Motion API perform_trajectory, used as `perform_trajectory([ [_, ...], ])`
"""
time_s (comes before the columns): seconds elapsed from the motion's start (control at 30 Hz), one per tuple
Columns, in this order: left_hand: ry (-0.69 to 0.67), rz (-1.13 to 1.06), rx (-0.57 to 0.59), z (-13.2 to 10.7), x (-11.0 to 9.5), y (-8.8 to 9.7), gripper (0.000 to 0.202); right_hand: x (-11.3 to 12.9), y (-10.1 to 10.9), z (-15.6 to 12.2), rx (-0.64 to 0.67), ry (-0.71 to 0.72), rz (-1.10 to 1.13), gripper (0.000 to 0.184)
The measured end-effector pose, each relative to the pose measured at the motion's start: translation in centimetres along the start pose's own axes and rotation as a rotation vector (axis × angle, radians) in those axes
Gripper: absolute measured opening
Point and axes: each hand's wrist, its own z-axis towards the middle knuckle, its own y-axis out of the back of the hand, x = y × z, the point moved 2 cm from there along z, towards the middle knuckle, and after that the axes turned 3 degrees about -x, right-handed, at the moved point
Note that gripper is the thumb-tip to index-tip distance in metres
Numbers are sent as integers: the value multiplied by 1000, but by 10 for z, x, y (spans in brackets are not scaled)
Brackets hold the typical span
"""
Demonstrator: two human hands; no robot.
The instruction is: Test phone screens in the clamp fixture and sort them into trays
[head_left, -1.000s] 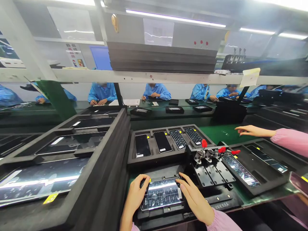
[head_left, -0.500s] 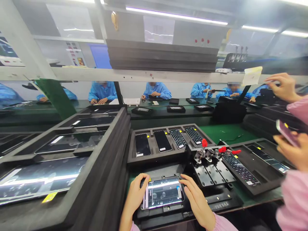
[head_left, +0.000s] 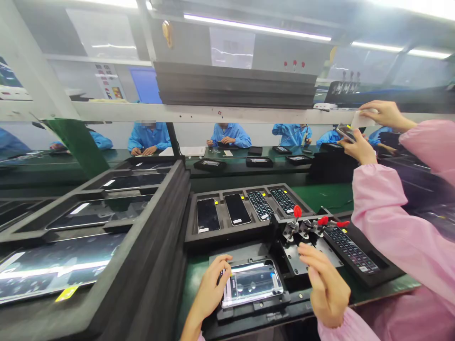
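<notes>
By the near edge of the counter [head_left: 191, 278], the left hand [head_left: 212, 287] curls at a phone [head_left: 253, 285], grip unclear; the right hand [head_left: 329, 290] hovers open.

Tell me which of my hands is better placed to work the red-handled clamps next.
Probably your right hand: it is clear of the phone and close to the clamps. Your left hand is at the phone's left end, farther from them.
</notes>
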Motion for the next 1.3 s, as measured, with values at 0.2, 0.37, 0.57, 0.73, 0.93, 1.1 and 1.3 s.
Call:
perform_trajectory([
  [0.2,-25,-104,155,14,-17,-29,25,-15,-2,66,-64,-22,-144,21],
  [0.37,-30,-198,188,23,-10,-34,29,-23,-14,92,81,-96,-158,30],
  [0.57,-3,-226,130,28,1,-38,26,-23,-7,90,123,-98,-213,27],
  [0.73,18,-183,79,28,-8,-39,24,-13,18,31,-13,45,-342,22],
  [0.93,11,-111,100,20,-14,-41,27,-31,1,-22,334,43,-587,53],
  [1.1,38,-94,155,15,-9,-42,45,-39,9,-25,282,-74,-378,42],
  [1.3,87,-124,204,12,0,-41,53,-41,18,-63,-94,-210,-207,25],
])
